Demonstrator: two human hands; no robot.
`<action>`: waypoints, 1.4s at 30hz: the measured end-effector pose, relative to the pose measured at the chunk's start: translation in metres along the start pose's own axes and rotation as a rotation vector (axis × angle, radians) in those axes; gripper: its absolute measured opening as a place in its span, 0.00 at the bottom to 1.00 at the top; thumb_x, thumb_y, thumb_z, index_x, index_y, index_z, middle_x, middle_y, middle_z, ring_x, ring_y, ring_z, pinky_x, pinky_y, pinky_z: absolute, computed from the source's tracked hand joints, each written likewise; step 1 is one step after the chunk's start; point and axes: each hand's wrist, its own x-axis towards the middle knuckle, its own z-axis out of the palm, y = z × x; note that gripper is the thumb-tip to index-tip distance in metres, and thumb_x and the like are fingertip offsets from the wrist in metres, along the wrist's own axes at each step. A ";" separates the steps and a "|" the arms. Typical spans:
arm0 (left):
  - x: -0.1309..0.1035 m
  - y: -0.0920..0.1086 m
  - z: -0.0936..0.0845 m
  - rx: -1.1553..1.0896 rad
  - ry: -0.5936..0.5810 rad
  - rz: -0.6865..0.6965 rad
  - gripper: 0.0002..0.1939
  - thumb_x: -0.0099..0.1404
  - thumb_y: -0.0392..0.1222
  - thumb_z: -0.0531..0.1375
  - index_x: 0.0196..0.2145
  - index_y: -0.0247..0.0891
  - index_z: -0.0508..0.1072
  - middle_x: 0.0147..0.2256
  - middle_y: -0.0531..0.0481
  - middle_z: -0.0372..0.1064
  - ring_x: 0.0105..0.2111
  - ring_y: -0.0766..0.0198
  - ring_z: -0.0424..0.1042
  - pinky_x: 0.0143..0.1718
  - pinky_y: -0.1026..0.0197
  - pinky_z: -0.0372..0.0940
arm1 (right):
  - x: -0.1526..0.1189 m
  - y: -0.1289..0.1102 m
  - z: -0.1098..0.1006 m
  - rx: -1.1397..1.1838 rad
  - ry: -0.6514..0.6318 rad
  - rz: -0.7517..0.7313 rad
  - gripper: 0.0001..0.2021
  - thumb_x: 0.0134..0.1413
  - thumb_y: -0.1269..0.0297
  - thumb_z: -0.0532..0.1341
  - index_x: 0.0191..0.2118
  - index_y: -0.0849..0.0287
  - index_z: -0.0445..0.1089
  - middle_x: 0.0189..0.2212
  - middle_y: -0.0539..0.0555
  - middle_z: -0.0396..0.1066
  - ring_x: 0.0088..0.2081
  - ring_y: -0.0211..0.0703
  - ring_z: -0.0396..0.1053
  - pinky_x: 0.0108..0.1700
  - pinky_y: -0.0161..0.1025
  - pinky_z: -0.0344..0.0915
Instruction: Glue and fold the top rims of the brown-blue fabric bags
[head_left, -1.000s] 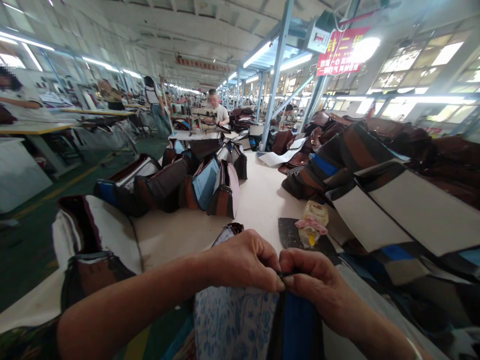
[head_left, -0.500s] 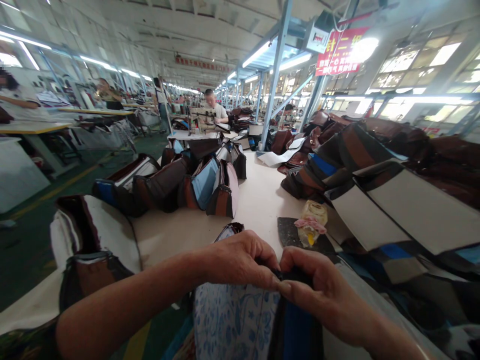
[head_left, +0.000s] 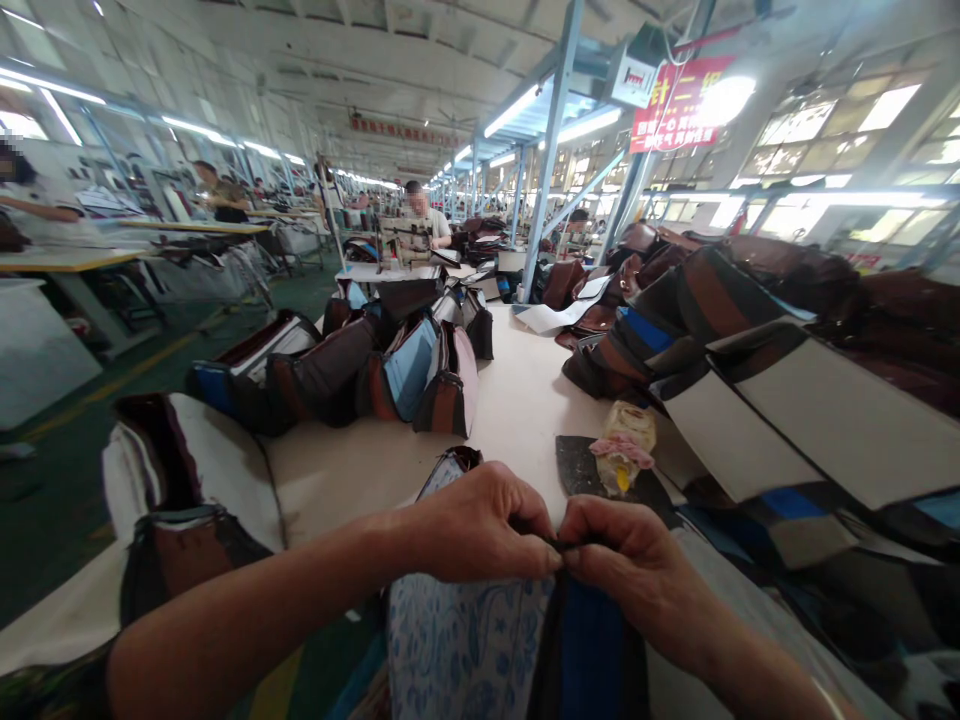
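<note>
Close in front of me stands a bag piece (head_left: 469, 640) with a white lining printed in blue and a dark side panel with a blue stripe. My left hand (head_left: 491, 525) pinches its dark top edge between thumb and fingers. Right beside it, my right hand (head_left: 626, 550) pinches the same edge, the thumbs nearly touching. The pinched edge itself is mostly hidden by the fingers. Beyond my hands, a plastic bottle (head_left: 624, 445) with a yellow tip and a pink cloth tied round it lies on a dark pad (head_left: 574, 465).
Several unfinished bag pieces (head_left: 319, 370) stand along the left of the pale table (head_left: 517, 385), with a larger white-sided one (head_left: 225, 455) nearer. Bags and grey panels (head_left: 840, 410) pile up on the right. A blue metal post (head_left: 551, 150) rises behind. A person (head_left: 427, 220) sits at a sewing machine.
Both hands keep their pinch on the bag piece's edge. The right fingers have flattened and drawn closer together, and more of the blue stripe shows below them.
</note>
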 end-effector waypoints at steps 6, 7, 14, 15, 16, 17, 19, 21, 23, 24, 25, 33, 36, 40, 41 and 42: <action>-0.006 -0.002 0.010 0.365 0.105 0.189 0.08 0.57 0.29 0.57 0.28 0.33 0.77 0.26 0.53 0.67 0.27 0.68 0.65 0.31 0.65 0.56 | 0.000 0.005 0.004 -0.176 0.110 -0.062 0.04 0.49 0.66 0.60 0.26 0.58 0.67 0.22 0.46 0.59 0.26 0.37 0.54 0.29 0.37 0.51; -0.007 -0.003 0.011 0.395 0.122 0.207 0.08 0.57 0.29 0.58 0.29 0.33 0.77 0.26 0.53 0.67 0.28 0.67 0.66 0.32 0.65 0.57 | 0.000 0.006 0.005 -0.195 0.124 -0.065 0.03 0.48 0.67 0.60 0.27 0.58 0.67 0.22 0.46 0.60 0.26 0.37 0.55 0.29 0.36 0.52; -0.009 -0.007 0.001 0.092 0.040 0.050 0.10 0.62 0.38 0.61 0.35 0.32 0.81 0.26 0.52 0.69 0.28 0.65 0.66 0.32 0.65 0.59 | -0.004 0.004 0.000 -0.361 0.096 -0.372 0.06 0.55 0.73 0.60 0.30 0.58 0.73 0.27 0.50 0.67 0.30 0.37 0.65 0.32 0.34 0.60; -0.008 -0.006 -0.002 0.030 0.023 0.000 0.13 0.65 0.44 0.60 0.34 0.32 0.81 0.25 0.53 0.67 0.27 0.66 0.64 0.31 0.65 0.58 | -0.005 0.003 -0.002 -0.398 0.069 -0.435 0.07 0.57 0.74 0.59 0.31 0.58 0.73 0.28 0.50 0.67 0.30 0.36 0.66 0.32 0.34 0.61; -0.006 -0.006 -0.005 -0.028 0.011 -0.046 0.19 0.68 0.50 0.58 0.33 0.32 0.81 0.23 0.54 0.64 0.27 0.66 0.63 0.30 0.65 0.57 | -0.006 0.002 -0.003 -0.442 0.044 -0.498 0.08 0.59 0.74 0.58 0.33 0.59 0.73 0.29 0.51 0.67 0.30 0.35 0.66 0.32 0.33 0.61; -0.005 -0.007 -0.007 -0.077 -0.007 -0.085 0.24 0.69 0.55 0.56 0.31 0.32 0.80 0.22 0.54 0.61 0.26 0.66 0.61 0.29 0.65 0.56 | -0.007 0.002 -0.004 -0.504 0.023 -0.561 0.09 0.61 0.75 0.56 0.35 0.60 0.73 0.29 0.52 0.67 0.29 0.35 0.66 0.31 0.33 0.61; -0.002 -0.009 -0.009 -0.130 -0.078 -0.143 0.28 0.69 0.60 0.54 0.27 0.32 0.77 0.21 0.55 0.56 0.24 0.67 0.56 0.27 0.65 0.54 | -0.010 0.004 -0.005 -0.697 0.002 -0.687 0.11 0.62 0.76 0.53 0.37 0.62 0.72 0.29 0.54 0.68 0.28 0.37 0.65 0.29 0.35 0.60; 0.000 -0.011 -0.008 -0.114 -0.172 -0.154 0.25 0.66 0.60 0.59 0.26 0.33 0.74 0.21 0.57 0.53 0.23 0.69 0.53 0.24 0.65 0.51 | -0.012 0.007 -0.005 -0.929 -0.020 -0.804 0.11 0.62 0.77 0.52 0.37 0.63 0.72 0.28 0.55 0.68 0.28 0.40 0.62 0.30 0.39 0.59; -0.001 -0.012 -0.005 -0.049 -0.214 -0.108 0.21 0.65 0.57 0.61 0.29 0.34 0.74 0.22 0.58 0.55 0.24 0.69 0.55 0.25 0.66 0.53 | -0.016 0.009 -0.006 -1.042 -0.050 -0.892 0.11 0.62 0.77 0.52 0.37 0.63 0.71 0.27 0.55 0.68 0.28 0.42 0.61 0.33 0.42 0.60; -0.001 -0.011 -0.003 -0.007 -0.206 -0.065 0.19 0.67 0.55 0.60 0.31 0.34 0.75 0.23 0.57 0.57 0.25 0.68 0.57 0.27 0.66 0.55 | -0.018 0.009 -0.008 -1.009 -0.059 -0.898 0.11 0.63 0.77 0.52 0.37 0.63 0.71 0.27 0.55 0.68 0.29 0.43 0.61 0.35 0.43 0.61; -0.003 -0.009 -0.002 0.040 -0.190 -0.013 0.18 0.68 0.52 0.59 0.32 0.34 0.75 0.23 0.56 0.59 0.26 0.68 0.60 0.29 0.66 0.56 | -0.020 0.009 -0.010 -0.918 -0.062 -0.853 0.11 0.64 0.75 0.52 0.38 0.62 0.71 0.29 0.55 0.69 0.31 0.43 0.63 0.36 0.43 0.61; -0.014 0.008 0.006 0.314 -0.063 0.283 0.13 0.69 0.40 0.56 0.28 0.33 0.73 0.26 0.50 0.66 0.28 0.65 0.66 0.33 0.65 0.60 | -0.006 -0.012 -0.034 -0.304 -0.261 -0.130 0.18 0.67 0.53 0.57 0.31 0.60 0.71 0.28 0.48 0.63 0.31 0.36 0.61 0.35 0.36 0.57; -0.018 0.009 0.008 0.339 -0.050 0.306 0.12 0.69 0.39 0.57 0.30 0.33 0.75 0.26 0.50 0.67 0.28 0.65 0.66 0.32 0.65 0.60 | -0.002 -0.021 -0.031 -0.350 -0.380 -0.125 0.13 0.63 0.60 0.62 0.29 0.60 0.73 0.28 0.47 0.62 0.30 0.33 0.59 0.32 0.35 0.56; -0.021 0.008 0.004 0.294 -0.065 0.243 0.13 0.70 0.44 0.59 0.31 0.33 0.76 0.28 0.49 0.69 0.29 0.64 0.67 0.33 0.65 0.60 | -0.007 -0.024 -0.017 -0.478 -0.283 -0.192 0.05 0.56 0.74 0.62 0.30 0.59 0.72 0.28 0.45 0.64 0.30 0.32 0.60 0.32 0.33 0.55; -0.021 0.008 0.000 0.250 -0.090 0.193 0.16 0.70 0.48 0.58 0.31 0.33 0.76 0.27 0.49 0.69 0.29 0.64 0.66 0.32 0.65 0.60 | -0.008 -0.022 -0.014 -0.506 -0.250 -0.193 0.06 0.54 0.76 0.61 0.29 0.59 0.70 0.27 0.45 0.63 0.29 0.32 0.59 0.30 0.33 0.54; -0.020 0.008 -0.004 0.193 -0.119 0.132 0.21 0.71 0.53 0.56 0.30 0.34 0.76 0.27 0.49 0.69 0.28 0.64 0.66 0.32 0.65 0.60 | -0.009 -0.020 -0.011 -0.505 -0.225 -0.180 0.07 0.52 0.77 0.60 0.28 0.59 0.68 0.25 0.45 0.62 0.28 0.33 0.57 0.29 0.34 0.52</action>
